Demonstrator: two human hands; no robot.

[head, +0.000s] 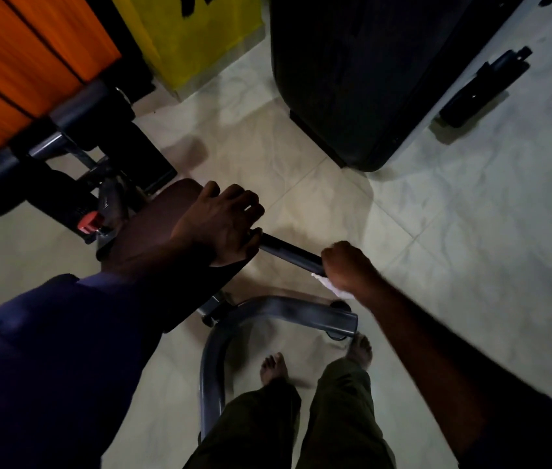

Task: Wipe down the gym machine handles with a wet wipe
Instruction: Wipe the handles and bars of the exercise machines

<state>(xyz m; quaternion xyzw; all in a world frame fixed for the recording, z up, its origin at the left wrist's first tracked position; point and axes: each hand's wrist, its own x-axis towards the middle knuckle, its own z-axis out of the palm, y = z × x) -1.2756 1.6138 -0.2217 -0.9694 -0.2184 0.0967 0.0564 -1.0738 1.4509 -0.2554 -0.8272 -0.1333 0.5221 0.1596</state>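
Note:
A dark tubular handle (290, 252) sticks out to the right from the gym machine at the frame's middle. My right hand (347, 267) is closed around its outer end with a white wet wipe (330, 286) bunched under the palm, a corner of the wipe showing below the fist. My left hand (224, 223) rests flat on a dark padded seat (153, 228), its fingers curled over the pad's edge where the handle begins. The part of the handle inside my right fist is hidden.
A curved grey frame tube (284, 311) of the machine lies on the tiled floor just in front of my bare feet (273, 368). An orange padded bench (14, 59) is at upper left, a yellow box (197, 35) behind it, a large black case (362, 72) at upper right.

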